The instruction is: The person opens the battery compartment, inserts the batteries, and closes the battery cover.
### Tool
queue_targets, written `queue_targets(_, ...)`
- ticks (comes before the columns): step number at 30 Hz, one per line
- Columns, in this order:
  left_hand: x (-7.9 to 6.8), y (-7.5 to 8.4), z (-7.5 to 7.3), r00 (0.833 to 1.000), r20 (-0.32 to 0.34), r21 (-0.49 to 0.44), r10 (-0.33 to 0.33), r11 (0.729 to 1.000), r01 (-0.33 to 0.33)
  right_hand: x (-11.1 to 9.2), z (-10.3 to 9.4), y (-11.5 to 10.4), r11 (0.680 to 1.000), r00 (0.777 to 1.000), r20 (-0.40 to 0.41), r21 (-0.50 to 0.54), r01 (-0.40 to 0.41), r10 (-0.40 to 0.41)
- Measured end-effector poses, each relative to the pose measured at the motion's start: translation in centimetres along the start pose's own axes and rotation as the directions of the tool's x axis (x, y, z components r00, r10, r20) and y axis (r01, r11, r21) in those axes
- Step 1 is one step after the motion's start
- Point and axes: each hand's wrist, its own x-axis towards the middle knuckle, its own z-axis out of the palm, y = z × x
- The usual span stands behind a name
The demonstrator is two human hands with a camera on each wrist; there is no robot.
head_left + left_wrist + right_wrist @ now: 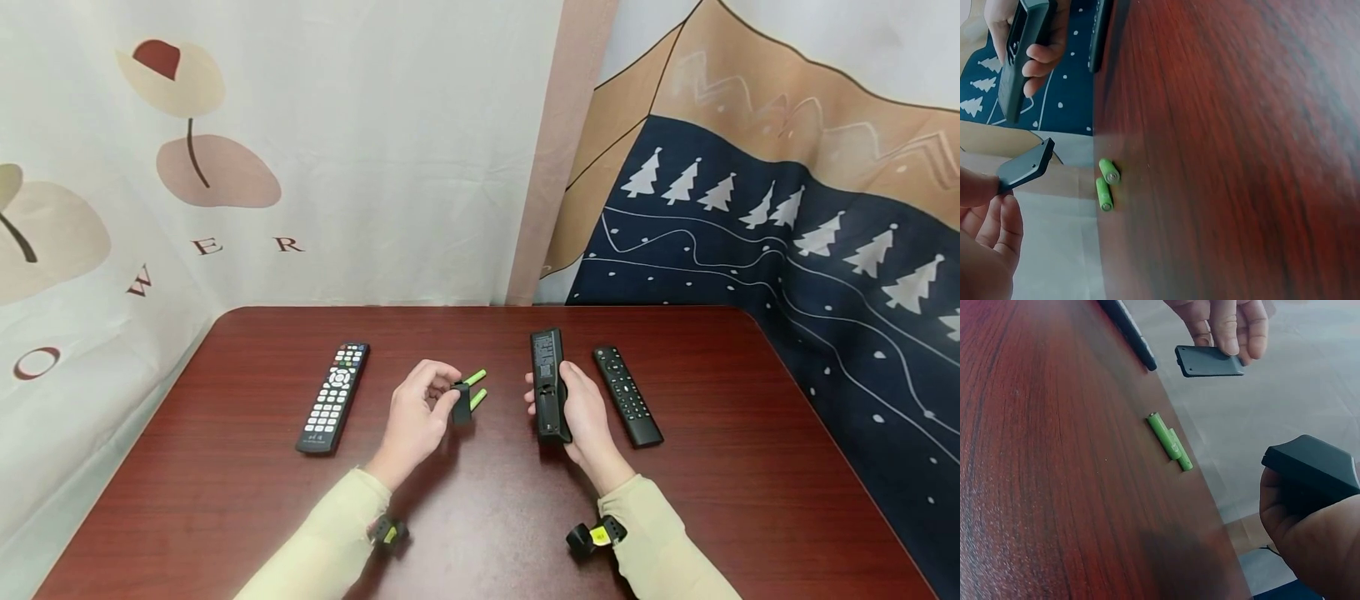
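My left hand (422, 417) pinches a small black battery cover (461, 403) between thumb and fingers, above the table. In my right hand (588, 414) I hold a black remote control (550, 385), its back turned up and its battery compartment uncovered. Two green batteries (1104, 194) lie on the table just beyond the cover, as the left wrist view shows. The right wrist view has the battery cover (1210, 362) in the left hand's fingers at the top and one end of the remote (1316, 459) in the right hand.
A black remote with white buttons (335, 398) lies on the brown table (247, 500) to the left. Another slim black remote (628, 397) lies right of my right hand. Patterned curtains (390, 150) hang behind the table's far edge.
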Motion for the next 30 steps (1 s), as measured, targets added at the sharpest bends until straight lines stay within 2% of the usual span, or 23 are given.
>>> queue_targets(14,-0.1,-1.1,-1.1,1.000,0.017,0.048,-0.011,0.999,0.011,0.2,-0.4,-0.2,1.000,1.000,-0.007,0.005,-0.010,0.010)
queue_targets(30,0.3,-2.6,-2.0,0.996,0.068,0.126,-0.050,0.991,0.041,0.2,-0.4,-0.3,1.000,1.000,-0.013,-0.001,-0.012,0.012)
